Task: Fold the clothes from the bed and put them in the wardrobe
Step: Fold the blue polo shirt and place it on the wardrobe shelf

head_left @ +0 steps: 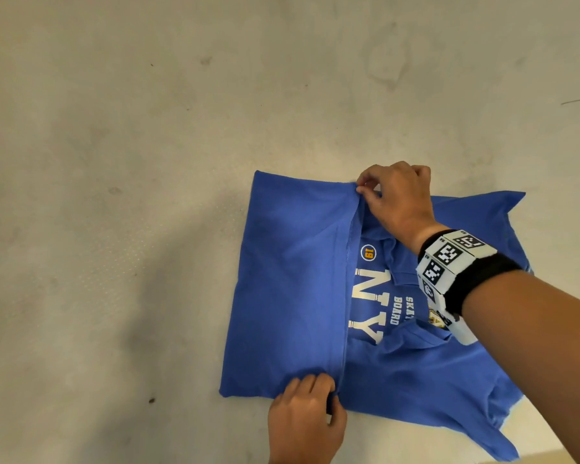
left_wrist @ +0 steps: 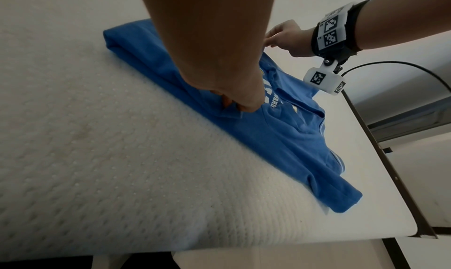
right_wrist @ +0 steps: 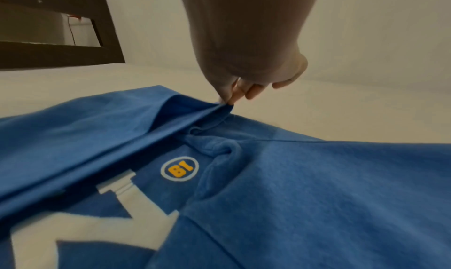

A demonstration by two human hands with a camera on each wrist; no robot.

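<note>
A blue T-shirt (head_left: 282, 296) with white "NY" lettering lies partly folded on the off-white mattress (head_left: 114, 162). Its lower half is doubled over the print, with the hem running down the middle. My left hand (head_left: 329, 393) pinches the near end of that hem. My right hand (head_left: 365, 190), with a marker band on the wrist, pinches the far end of the same hem. In the left wrist view my left hand (left_wrist: 234, 107) grips the blue T-shirt (left_wrist: 280, 134). In the right wrist view my right hand (right_wrist: 228, 101) pinches a lifted corner of the blue T-shirt (right_wrist: 317, 196).
The mattress (left_wrist: 97, 157) stretches wide to the left and far side. Its near right edge, with a dark trim strip (left_wrist: 380, 157), shows in the left wrist view. A dark wooden bed frame (right_wrist: 61, 51) stands beyond the mattress in the right wrist view. A black cable (left_wrist: 402, 68) hangs from my right wrist.
</note>
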